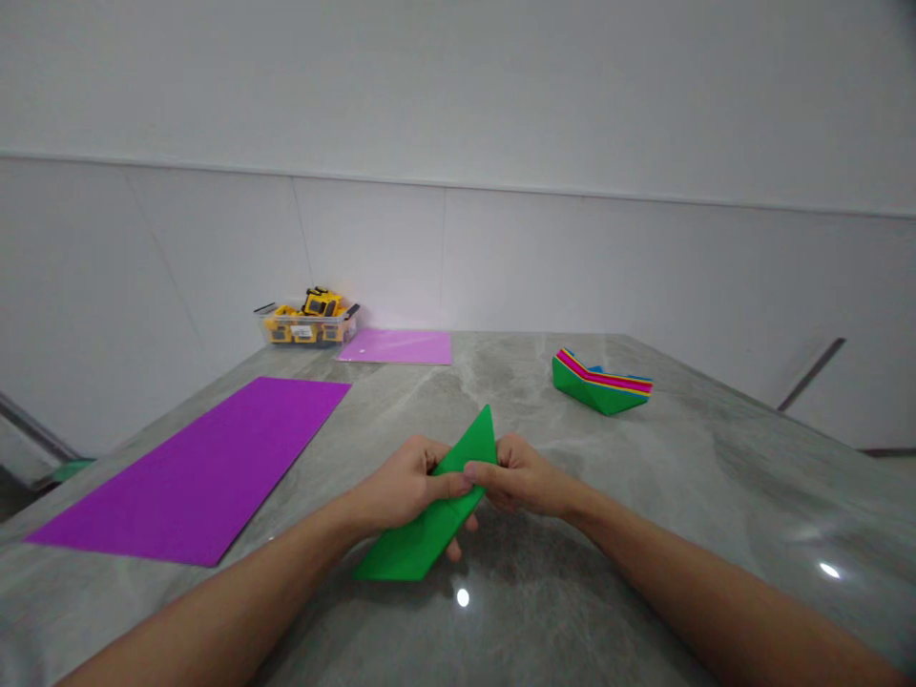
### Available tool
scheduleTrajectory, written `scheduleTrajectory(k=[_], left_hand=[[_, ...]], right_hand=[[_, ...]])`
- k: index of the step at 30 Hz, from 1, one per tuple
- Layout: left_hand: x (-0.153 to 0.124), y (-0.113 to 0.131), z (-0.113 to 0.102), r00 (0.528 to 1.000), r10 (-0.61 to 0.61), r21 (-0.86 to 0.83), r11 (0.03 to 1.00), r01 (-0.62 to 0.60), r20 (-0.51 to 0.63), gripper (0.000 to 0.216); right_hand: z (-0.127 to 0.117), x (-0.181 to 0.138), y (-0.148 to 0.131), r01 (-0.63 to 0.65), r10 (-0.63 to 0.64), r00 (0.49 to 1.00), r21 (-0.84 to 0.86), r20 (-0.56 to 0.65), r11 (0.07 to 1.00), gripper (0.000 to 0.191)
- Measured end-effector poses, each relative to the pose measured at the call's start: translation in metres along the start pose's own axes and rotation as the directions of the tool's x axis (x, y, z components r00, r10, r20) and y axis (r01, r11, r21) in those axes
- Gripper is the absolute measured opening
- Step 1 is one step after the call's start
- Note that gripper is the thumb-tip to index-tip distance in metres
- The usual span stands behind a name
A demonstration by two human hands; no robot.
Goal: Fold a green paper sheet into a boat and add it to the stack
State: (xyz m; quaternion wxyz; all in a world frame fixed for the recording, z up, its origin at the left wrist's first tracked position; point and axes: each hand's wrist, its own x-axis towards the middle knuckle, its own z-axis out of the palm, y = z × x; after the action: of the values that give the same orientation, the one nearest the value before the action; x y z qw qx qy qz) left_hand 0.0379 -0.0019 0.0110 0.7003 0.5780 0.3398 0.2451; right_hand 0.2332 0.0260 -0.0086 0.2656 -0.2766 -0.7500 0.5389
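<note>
A folded green paper piece (429,530) with a pointed upper tip is held a little above the grey marble table (716,477). My left hand (407,487) is closed on its middle from the left, thumb on top. From the right, my right hand (519,474) pinches the same fold. Both hands meet near the table's centre front.
A large purple sheet (207,463) lies on the left. At the back lies a smaller pink-purple sheet (397,346), beside a clear box of yellow toy vehicles (309,322). A stack of nested coloured paper boats (601,384) sits at the right rear. White wall behind.
</note>
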Motion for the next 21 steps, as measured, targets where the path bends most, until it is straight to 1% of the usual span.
scheduleTrajectory(k=[2,4,7,8,9,10,11,12,13,14,15,16,17,18,19,20,21], left_hand=[[0.001,-0.001,0.001,1.000,-0.007,0.001,1.000,0.007,0.001,0.032],[0.002,-0.002,-0.002,1.000,-0.007,0.000,1.000,0.007,-0.013,0.031],[0.002,0.002,-0.018,1.000,0.022,-0.076,0.997,-0.023,-0.012,0.037],[0.001,0.005,-0.025,0.999,0.044,-0.150,0.988,-0.043,0.005,0.042],[0.000,0.008,-0.032,0.997,0.067,-0.248,0.967,-0.058,0.027,0.053],[-0.001,0.011,-0.039,0.994,0.071,-0.347,0.937,-0.039,0.080,0.065],[-0.002,0.014,-0.043,0.989,0.103,-0.428,0.903,-0.046,0.111,0.076],[-0.003,0.015,-0.045,0.982,0.157,-0.503,0.860,-0.084,0.105,0.083],[-0.003,0.014,-0.044,0.970,0.230,-0.551,0.821,-0.151,0.078,0.087],[-0.002,0.012,-0.041,0.956,0.292,-0.560,0.798,-0.222,0.037,0.088],[0.000,0.007,-0.036,0.940,0.340,-0.524,0.798,-0.300,-0.020,0.086],[0.003,0.001,-0.030,0.922,0.377,-0.439,0.816,-0.376,-0.087,0.079],[0.006,-0.005,-0.024,0.905,0.402,-0.334,0.842,-0.424,-0.137,0.068],[0.010,-0.011,-0.018,0.901,0.400,-0.233,0.872,-0.431,-0.167,0.054],[0.013,-0.017,-0.013,0.885,0.386,-0.174,0.883,-0.436,-0.259,0.039],[0.015,-0.021,-0.010,0.864,0.361,-0.166,0.884,-0.437,-0.352,0.030],[0.016,-0.023,-0.009,0.856,0.352,-0.151,0.889,-0.433,-0.380,0.028]], right_hand=[[0.001,0.000,-0.001,0.000,-0.001,1.000,-0.014,-0.027,1.000,0.062],[0.002,0.000,-0.001,-0.004,0.000,0.996,-0.042,-0.086,0.999,0.064],[0.001,0.000,-0.002,0.013,-0.018,0.976,-0.025,-0.216,1.000,0.067],[0.001,0.000,-0.003,0.033,-0.032,0.963,-0.003,-0.266,0.999,0.068],[0.000,0.000,-0.005,0.061,-0.051,0.946,0.021,-0.321,0.998,0.069],[-0.001,0.000,-0.007,0.093,-0.070,0.924,0.044,-0.377,0.995,0.070],[0.000,0.000,-0.009,0.126,-0.088,0.897,0.059,-0.433,0.990,0.071],[0.001,0.000,-0.010,0.153,-0.101,0.868,0.069,-0.486,0.986,0.072],[0.004,0.000,-0.010,0.166,-0.099,0.843,0.082,-0.529,0.983,0.072],[0.009,0.000,-0.010,0.166,-0.083,0.821,0.097,-0.565,0.981,0.072],[0.014,0.000,-0.010,0.138,-0.052,0.814,0.105,-0.578,0.985,0.072],[0.020,0.001,-0.008,0.109,-0.019,0.809,0.118,-0.587,0.987,0.073],[0.026,0.001,-0.006,0.072,0.020,0.821,0.139,-0.571,0.988,0.072],[0.031,0.001,-0.004,0.044,0.055,0.833,0.164,-0.551,0.985,0.072],[0.036,0.001,-0.002,0.026,0.077,0.843,0.183,-0.532,0.983,0.071],[0.038,0.001,-0.001,0.011,0.090,0.857,0.193,-0.507,0.981,0.069],[0.038,0.001,0.000,0.003,0.096,0.871,0.199,-0.482,0.980,0.066]])
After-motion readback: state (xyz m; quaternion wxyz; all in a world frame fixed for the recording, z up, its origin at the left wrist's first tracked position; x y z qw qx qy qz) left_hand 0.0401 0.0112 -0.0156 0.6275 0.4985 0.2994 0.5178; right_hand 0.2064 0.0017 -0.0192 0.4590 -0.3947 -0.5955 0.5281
